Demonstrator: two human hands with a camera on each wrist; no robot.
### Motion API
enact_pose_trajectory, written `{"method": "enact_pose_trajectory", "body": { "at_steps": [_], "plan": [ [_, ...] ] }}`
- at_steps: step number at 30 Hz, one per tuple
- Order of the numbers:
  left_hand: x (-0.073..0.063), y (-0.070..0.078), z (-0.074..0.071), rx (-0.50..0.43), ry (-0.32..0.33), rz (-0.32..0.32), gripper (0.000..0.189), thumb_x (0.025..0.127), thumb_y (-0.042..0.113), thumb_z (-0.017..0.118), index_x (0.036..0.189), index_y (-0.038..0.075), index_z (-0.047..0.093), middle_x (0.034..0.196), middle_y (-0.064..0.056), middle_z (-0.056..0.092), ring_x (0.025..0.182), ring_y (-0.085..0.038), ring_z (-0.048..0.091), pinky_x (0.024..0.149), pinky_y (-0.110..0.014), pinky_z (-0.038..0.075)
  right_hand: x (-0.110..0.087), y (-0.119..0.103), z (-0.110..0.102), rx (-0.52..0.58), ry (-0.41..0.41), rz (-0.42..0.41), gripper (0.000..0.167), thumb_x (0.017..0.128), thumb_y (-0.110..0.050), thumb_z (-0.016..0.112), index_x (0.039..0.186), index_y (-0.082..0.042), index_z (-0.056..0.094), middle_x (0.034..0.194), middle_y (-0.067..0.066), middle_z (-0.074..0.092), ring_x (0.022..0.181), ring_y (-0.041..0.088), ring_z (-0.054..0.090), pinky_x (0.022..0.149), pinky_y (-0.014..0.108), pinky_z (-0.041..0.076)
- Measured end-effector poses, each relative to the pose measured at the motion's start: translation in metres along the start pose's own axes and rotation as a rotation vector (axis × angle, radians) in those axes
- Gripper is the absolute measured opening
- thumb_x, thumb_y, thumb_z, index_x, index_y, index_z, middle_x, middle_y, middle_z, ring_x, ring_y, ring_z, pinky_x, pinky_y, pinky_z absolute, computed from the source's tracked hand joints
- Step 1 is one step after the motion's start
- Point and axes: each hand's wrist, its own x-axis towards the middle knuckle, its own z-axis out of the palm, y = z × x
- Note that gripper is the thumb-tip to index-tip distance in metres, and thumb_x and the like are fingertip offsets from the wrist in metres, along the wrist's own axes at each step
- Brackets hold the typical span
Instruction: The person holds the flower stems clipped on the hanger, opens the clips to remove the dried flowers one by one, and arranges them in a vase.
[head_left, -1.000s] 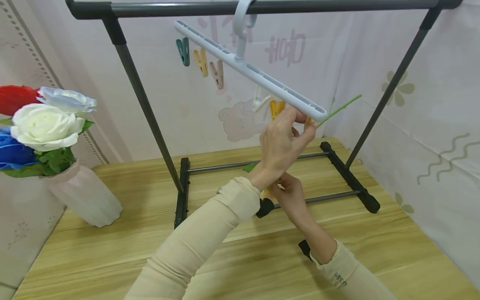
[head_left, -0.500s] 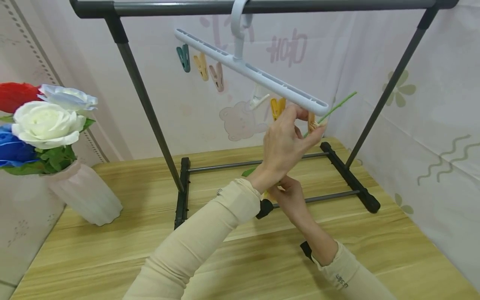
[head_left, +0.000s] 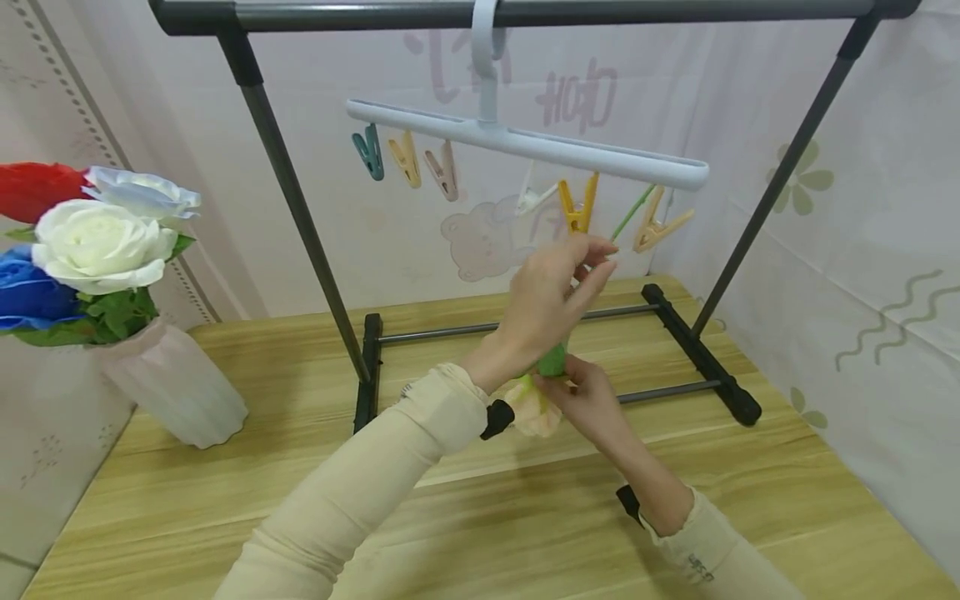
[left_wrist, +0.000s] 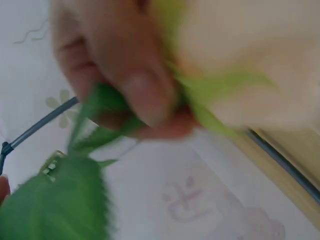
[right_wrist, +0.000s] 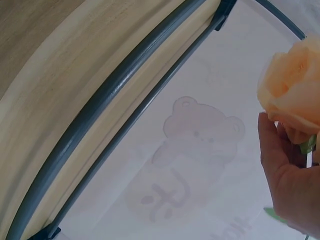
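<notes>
A peach artificial rose hangs bloom-down, its green stem slanting up toward the white hanger. Just behind the bloom, my right hand pinches the stem; that grip and the leaf look blurred in the left wrist view. Higher up, my left hand pinches the stem between thumb and fingers. A tan clothespin hangs from the hanger's right end, close to the stem's tip and apart from my fingers. Whether the clothespin bites the stem, I cannot tell. A yellow clothespin hangs just above my left hand.
The hanger hooks over a dark rack's top bar, whose feet stand on the wooden table. Teal, yellow, pink and white clothespins also hang there. At left, a pale vase holds several roses.
My left hand has let go of the tan clothespin and moved slightly left and down onto the stem. The stem's tip has dropped leftward. The hanger has swung nearer level.
</notes>
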Motion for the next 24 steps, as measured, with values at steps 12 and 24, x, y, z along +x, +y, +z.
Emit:
{"method": "enact_pose_trajectory", "body": {
  "at_steps": [12, 24],
  "plan": [
    [-0.046, -0.026, -0.039, 0.445, -0.392, 0.209, 0.048, 0.082, -0.012, 0.062, 0.121, 0.015, 0.063, 0.124, -0.001, 0.062, 0.124, -0.019, 0.05, 0.113, -0.037, 0.027, -0.014, 0.001, -0.015, -0.129, -0.105, -0.101, 0.011, 0.09, -0.01, 0.062, 0.099, -0.008, 0.069, 0.096, 0.005, 0.069, 0.086, 0.012, 0.059, 0.076, 0.028, 0.051],
    [-0.088, -0.046, -0.062, 0.521, -0.265, 0.244, 0.024, 0.078, 0.006, 0.074, 0.1, 0.017, 0.073, 0.103, 0.003, 0.071, 0.106, -0.017, 0.062, 0.109, -0.04, 0.033, -0.033, -0.01, -0.035, -0.087, -0.369, -0.183, 0.021, 0.089, 0.002, 0.054, 0.09, -0.015, 0.066, 0.081, -0.002, 0.06, 0.067, 0.005, 0.045, 0.057, 0.023, 0.042]
  ]
}}
